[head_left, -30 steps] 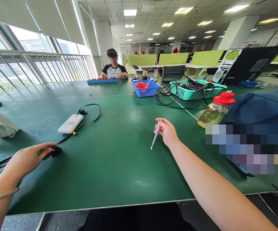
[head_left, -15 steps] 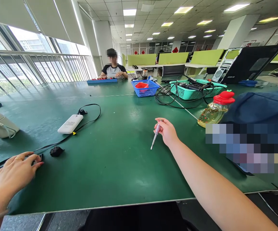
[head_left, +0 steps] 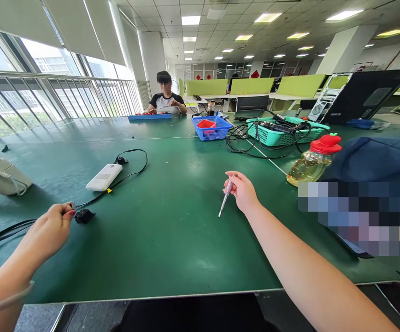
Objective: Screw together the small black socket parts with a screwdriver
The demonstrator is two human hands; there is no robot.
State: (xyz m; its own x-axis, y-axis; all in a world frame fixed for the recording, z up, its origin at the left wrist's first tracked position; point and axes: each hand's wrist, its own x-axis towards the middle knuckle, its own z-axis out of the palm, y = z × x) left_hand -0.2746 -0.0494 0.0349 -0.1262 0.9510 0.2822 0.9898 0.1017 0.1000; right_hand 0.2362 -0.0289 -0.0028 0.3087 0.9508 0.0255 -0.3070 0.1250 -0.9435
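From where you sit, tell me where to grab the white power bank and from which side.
Take the white power bank across its two long edges near the middle, coming straight down from above. It lies flat on the green table, a slim rounded slab, so only the narrow width fits a hand. Keep off its far end, where the black cable appears to run.

No writing can be read anywhere. The white power bank (head_left: 103, 177) at about ten o'clock on the worktop (head_left: 172, 230) carries a patch of grey print too small to make out. Red signs (head_left: 254, 74) on the far wall at twelve o'clock bear marks that stay illegible.
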